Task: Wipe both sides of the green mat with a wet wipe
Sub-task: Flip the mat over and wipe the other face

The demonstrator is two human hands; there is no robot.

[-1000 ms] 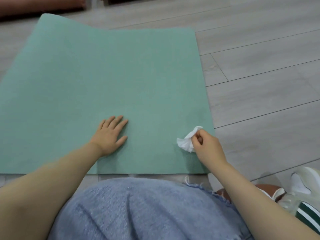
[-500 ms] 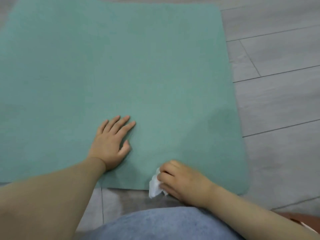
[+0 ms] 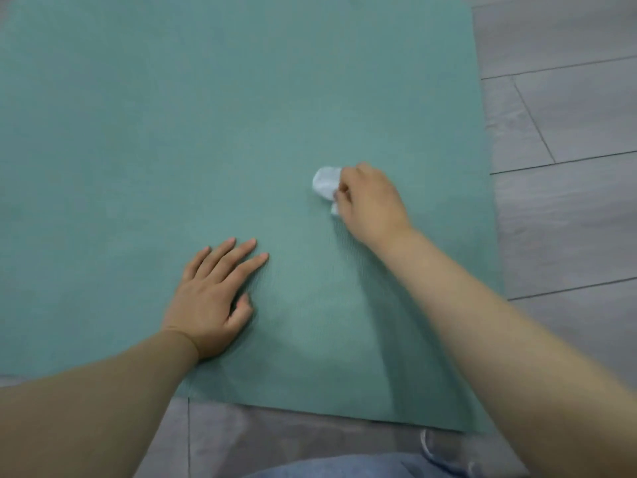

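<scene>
The green mat lies flat on the floor and fills most of the view. My left hand rests palm down on it near the front edge, fingers spread. Further forward and to the right, my right hand is closed around a crumpled white wet wipe pressed onto the mat. The wipe sticks out to the left of my fingers.
Grey wood-plank floor runs along the mat's right side and in front of its near edge. My blue denim clothing shows at the bottom of the view.
My right hand has carried the wipe from the mat's near edge forward and to the right, onto the middle of the mat. My left hand stays flat. The view has closed in.
</scene>
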